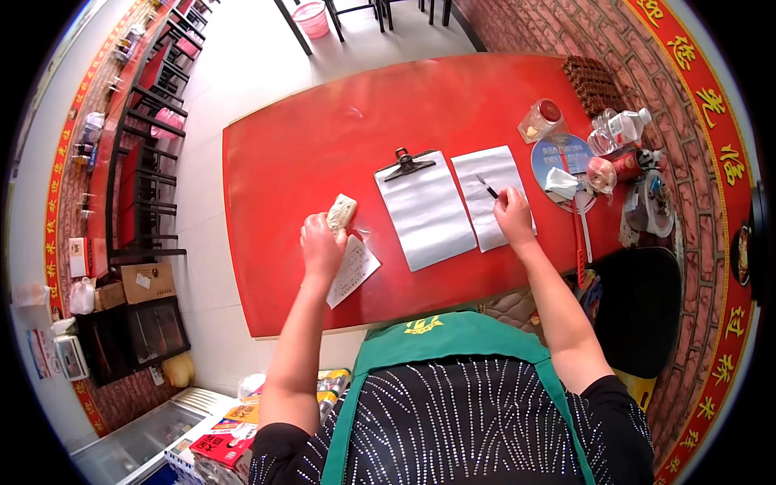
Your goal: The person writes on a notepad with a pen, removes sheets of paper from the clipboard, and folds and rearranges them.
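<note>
My left hand [322, 245] is closed on a cream-coloured oblong item [343, 212] with faint darker marks; I cannot make out its kind. Just beneath that hand lies a printed paper slip [354, 273] on the red table [299, 162]. My right hand [514, 217] is closed on a pen [487, 187], with the pen's front end pointing away from me over a loose white sheet [485, 222]. Left of this sheet sits a clipboard [406, 165] whose metal clip holds white paper [428, 214]. No writing can be made out on either sheet.
At the right edge are a round blue fan [548, 153], a jar with a red lid [543, 120], a plastic bottle [621, 132], a woven basket [594, 85] and a red-handled tool [580, 267]. A dark chair [638, 303] stands by the brick wall [558, 40].
</note>
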Demonstrator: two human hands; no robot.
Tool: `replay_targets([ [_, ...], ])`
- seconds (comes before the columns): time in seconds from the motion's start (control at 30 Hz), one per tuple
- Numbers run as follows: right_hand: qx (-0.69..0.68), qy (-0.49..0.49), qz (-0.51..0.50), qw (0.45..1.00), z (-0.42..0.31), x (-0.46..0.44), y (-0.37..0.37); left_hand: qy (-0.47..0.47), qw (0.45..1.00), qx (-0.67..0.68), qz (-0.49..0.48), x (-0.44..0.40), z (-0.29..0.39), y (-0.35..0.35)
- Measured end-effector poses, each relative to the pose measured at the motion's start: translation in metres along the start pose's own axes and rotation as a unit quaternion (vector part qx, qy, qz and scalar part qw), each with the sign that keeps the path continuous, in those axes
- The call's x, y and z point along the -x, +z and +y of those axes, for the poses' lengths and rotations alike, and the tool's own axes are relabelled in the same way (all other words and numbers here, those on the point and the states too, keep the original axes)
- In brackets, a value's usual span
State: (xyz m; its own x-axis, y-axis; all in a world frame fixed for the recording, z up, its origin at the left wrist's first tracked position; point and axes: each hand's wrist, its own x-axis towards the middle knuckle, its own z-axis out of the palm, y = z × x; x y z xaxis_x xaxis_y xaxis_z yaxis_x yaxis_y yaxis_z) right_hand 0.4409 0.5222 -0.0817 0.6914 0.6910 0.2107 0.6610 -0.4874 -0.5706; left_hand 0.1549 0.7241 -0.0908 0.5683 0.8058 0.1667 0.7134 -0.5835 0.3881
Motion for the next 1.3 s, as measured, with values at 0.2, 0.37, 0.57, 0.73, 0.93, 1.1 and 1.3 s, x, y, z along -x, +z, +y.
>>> replay_targets([
  [0.2,-0.126,0.092,-0.037,0.987,0.006,0.043,-0.014,-0.084,0.97,-0.121,-0.191,-0.033,-0.001,0.006],
  [0.37,-0.155,0.098,-0.038,0.982,0.01,0.07,-0.025,0.095,0.982,0.108,-0.118,-0.067,0.061,0.006],
  [0.57,-0.183,0.127,-0.021,0.975,0.011,0.077,-0.038,0.108,0.946,0.117,-0.282,-0.115,0.111,0.04],
  [0.73,-0.177,0.146,0.001,0.973,0.015,0.083,-0.041,0.209,0.941,-0.023,-0.265,-0.124,0.109,0.053],
  [0.93,-0.18,0.139,0.003,0.974,0.016,0.082,-0.038,0.229,0.955,-0.028,-0.185,-0.119,0.105,0.06],
  [1.1,-0.129,0.164,0.022,0.978,0.027,0.067,-0.034,0.373,0.925,-0.062,-0.025,-0.099,0.102,0.055],
  [1.3,-0.025,0.131,0.092,0.987,0.055,0.036,-0.025,0.392,0.908,-0.146,-0.022,-0.103,0.094,0.081],
])
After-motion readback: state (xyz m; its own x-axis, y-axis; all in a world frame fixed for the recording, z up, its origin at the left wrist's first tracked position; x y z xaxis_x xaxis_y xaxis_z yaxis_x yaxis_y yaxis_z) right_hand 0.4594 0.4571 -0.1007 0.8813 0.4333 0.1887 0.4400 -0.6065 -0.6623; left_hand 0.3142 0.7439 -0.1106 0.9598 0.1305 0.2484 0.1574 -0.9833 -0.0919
